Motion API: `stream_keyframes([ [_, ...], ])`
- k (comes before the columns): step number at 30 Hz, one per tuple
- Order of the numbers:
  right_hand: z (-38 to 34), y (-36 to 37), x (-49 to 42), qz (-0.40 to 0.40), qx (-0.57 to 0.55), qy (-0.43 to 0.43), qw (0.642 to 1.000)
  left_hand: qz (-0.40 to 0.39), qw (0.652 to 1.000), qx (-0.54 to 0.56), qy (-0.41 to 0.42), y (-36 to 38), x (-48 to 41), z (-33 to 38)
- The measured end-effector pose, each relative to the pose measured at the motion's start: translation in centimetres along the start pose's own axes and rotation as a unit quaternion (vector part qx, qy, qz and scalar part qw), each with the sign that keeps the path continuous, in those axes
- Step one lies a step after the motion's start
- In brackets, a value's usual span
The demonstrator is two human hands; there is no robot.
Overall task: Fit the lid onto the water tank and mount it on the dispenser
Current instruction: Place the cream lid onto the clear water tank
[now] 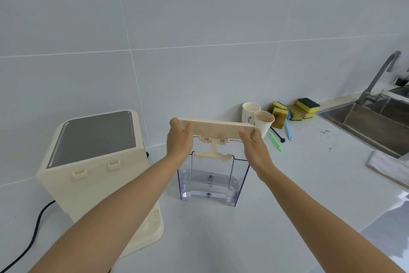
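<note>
Lid (215, 128): hanging above the open top of the tank, long and flat, cream-coloured, tilting slightly down toward the right; being held at both short ends, with a cream bracket (213, 151) reaching down from its underside to just inside the tank's top edge.
Left hand (179, 140): gripping the lid's left end, thumb lying over the top, fingers wrapping underneath.
Right hand (254, 146): clasping the lid's right end, fingers curling along the near face.
Water tank (209, 182): standing upright on the countertop (221, 239), clear plastic, open at the top, not yet covered; sitting directly under the lid and just to the right of the dispenser, apart from it.
Dispenser (99, 162): resting on the counter at the left, cream body with a dark grey sloping top panel; showing two small clips on the face turned toward the camera; trailing a black cable (31, 239) off to the lower left.
Paper cups (257, 117): standing together against the tiled wall, just behind the lid's right end.
Sponges (296, 111): piling up yellow and green near the wall, right of the cups.
Brushes (281, 135): lying on the counter below the sponges, blue, green and black handles showing.
Sink (376, 122): occupying the far right, steel, with a curved tap (380, 75) rising over it.
Cloth (389, 166): lying folded at the right edge, in front of the sink.
</note>
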State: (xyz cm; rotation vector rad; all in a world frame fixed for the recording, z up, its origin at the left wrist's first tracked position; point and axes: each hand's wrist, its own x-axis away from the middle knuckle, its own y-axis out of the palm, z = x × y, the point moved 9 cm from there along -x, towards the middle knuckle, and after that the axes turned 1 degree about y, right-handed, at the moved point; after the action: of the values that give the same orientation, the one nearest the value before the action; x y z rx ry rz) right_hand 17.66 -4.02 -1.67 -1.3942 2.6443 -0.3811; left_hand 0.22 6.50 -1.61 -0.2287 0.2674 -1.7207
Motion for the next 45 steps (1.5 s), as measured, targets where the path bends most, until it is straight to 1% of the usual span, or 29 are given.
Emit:
stream_keyframes([
  [7,1.8,-0.2,3.5,0.012,0.035,0.017,0.999,0.013,0.999,-0.033,0.006,-0.1,2.5,-2.7],
  [14,3.0,0.0,5.1,0.002,0.076,0.0,0.997,0.002,0.999,-0.047,-0.003,0.0,4.2,-5.1],
  [21,4.4,0.3,5.6,-0.017,0.127,0.032,0.991,-0.006,0.998,-0.062,-0.004,0.4,4.9,-6.4],
  [26,4.6,0.2,5.7,-0.043,0.106,0.041,0.993,-0.008,0.999,-0.048,0.003,0.3,4.8,-6.9],
  [28,5.2,0.1,5.3,-0.051,0.077,0.055,0.994,-0.013,1.0,-0.009,-0.024,0.4,4.9,-7.2],
  [30,6.1,-0.2,4.5,-0.046,0.033,0.089,0.994,-0.023,0.993,0.063,-0.099,0.8,5.2,-7.9],
  [33,6.8,-0.7,2.3,-0.03,-0.031,0.134,0.99,-0.043,0.961,0.146,-0.23,1.8,5.8,-8.9],
  [35,6.8,-0.6,0.7,-0.029,-0.06,0.15,0.986,-0.051,0.947,0.157,-0.275,2.3,6.0,-9.1],
  [39,6.0,0.6,-1.2,-0.061,-0.074,0.154,0.983,-0.056,0.941,0.156,-0.296,2.9,5.6,-8.9],
  [45,6.0,1.4,-2.2,-0.09,-0.035,0.143,0.985,-0.027,0.95,0.126,-0.286,3.0,4.6,-8.3],
])
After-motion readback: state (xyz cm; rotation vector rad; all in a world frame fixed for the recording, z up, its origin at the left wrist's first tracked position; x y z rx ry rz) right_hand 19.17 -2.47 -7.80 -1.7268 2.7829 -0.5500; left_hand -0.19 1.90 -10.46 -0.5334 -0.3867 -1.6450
